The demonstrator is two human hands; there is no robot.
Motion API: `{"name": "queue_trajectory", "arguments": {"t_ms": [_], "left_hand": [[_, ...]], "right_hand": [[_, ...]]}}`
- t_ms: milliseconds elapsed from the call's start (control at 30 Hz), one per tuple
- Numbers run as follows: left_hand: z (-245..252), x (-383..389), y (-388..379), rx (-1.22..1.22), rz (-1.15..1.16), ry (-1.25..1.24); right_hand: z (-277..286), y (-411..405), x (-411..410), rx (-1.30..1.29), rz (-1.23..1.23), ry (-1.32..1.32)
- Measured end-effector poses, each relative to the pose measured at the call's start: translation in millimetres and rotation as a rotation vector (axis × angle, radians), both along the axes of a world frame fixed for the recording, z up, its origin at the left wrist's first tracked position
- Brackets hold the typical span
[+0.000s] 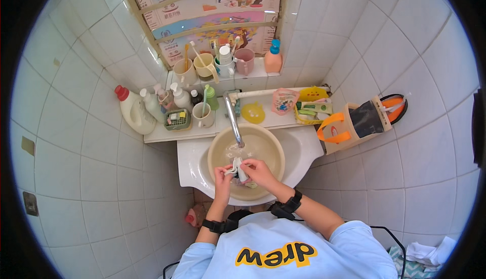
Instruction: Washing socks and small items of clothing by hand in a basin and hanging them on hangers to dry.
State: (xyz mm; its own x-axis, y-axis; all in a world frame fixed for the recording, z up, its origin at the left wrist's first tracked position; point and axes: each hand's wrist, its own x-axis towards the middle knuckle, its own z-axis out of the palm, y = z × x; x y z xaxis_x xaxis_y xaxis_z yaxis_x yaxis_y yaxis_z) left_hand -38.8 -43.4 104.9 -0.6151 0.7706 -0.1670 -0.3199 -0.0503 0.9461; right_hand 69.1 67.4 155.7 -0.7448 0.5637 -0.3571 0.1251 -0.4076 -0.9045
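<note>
Both hands are over a beige plastic basin [269, 142] that holds water and sits in the white washbasin [303, 146]. My left hand [223, 176] pinches one side of a small whitish cloth [239, 169]. On its other side, my right hand [256, 171] grips the same cloth between thumb and fingers. Below the cloth, partly hidden by it, some pinkish and pale greenish material [250, 184] lies in the basin. The chrome faucet [234, 123] reaches over the basin, with its spout end just beyond the cloth.
A ledge holds a red-capped jug [134, 112], pump bottles [180, 97], a mug [203, 117], a soap box [177, 120], a yellow lid [253, 113] and a yellow basket [309, 120]. Higher up stand toothbrush mugs [185, 72] and an orange bottle [273, 59]. A bag [353, 127] hangs at the right.
</note>
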Motion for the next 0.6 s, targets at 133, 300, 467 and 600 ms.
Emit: {"name": "queue_trajectory", "arguments": {"t_ms": [133, 300, 467, 600], "left_hand": [[23.3, 4.6, 0.4, -0.118, -0.035, 0.124], [6.5, -22.6, -13.8, -0.244, 0.221, 0.422], [28.2, -28.9, -20.3, -0.324, 0.304, 0.641], [47.6, -30.6, -24.7, -0.325, 0.240, 0.527]], "right_hand": [[6.0, -0.6, -8.5, -0.114, 0.039, 0.061], [2.2, 21.3, -17.1, -0.232, 0.160, -0.039], [-128.6, 34.7, 3.1, 0.693, 0.285, -0.442], [-143.9, 15.8, 7.6, 0.762, 0.634, -0.647]]}}
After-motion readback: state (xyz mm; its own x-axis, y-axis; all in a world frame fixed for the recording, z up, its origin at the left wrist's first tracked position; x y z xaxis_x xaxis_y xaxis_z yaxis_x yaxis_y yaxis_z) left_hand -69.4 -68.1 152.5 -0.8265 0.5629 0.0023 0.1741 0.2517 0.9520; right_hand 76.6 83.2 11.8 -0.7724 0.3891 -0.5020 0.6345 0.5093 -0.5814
